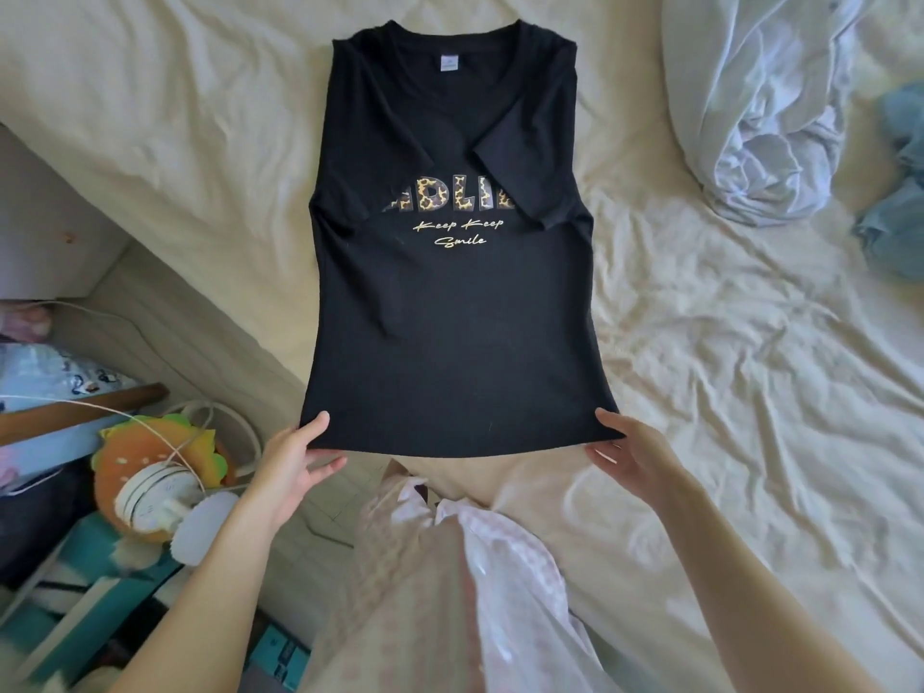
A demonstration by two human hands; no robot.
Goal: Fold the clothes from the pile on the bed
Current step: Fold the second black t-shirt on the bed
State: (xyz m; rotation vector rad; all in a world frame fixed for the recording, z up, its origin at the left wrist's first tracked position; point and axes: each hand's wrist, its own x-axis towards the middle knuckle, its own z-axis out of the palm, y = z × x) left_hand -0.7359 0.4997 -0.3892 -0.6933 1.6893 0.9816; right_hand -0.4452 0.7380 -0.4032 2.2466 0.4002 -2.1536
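**Black T-shirt half folded, pile waiting**

Black T-shirt (452, 302) lay print-up on the bed (725, 342), both sleeves already turned in across the chest. The left hand (295, 462) pinched the hem's left corner and the right hand (625, 452) pinched the right corner, thumbs on top. The bottom-to-top fold looked to be the step remaining for this shirt. A crumpled white garment (765, 117) and a blue one (895, 217) sat unfolded well apart at the bed's far right, so most of the work seemingly remained.
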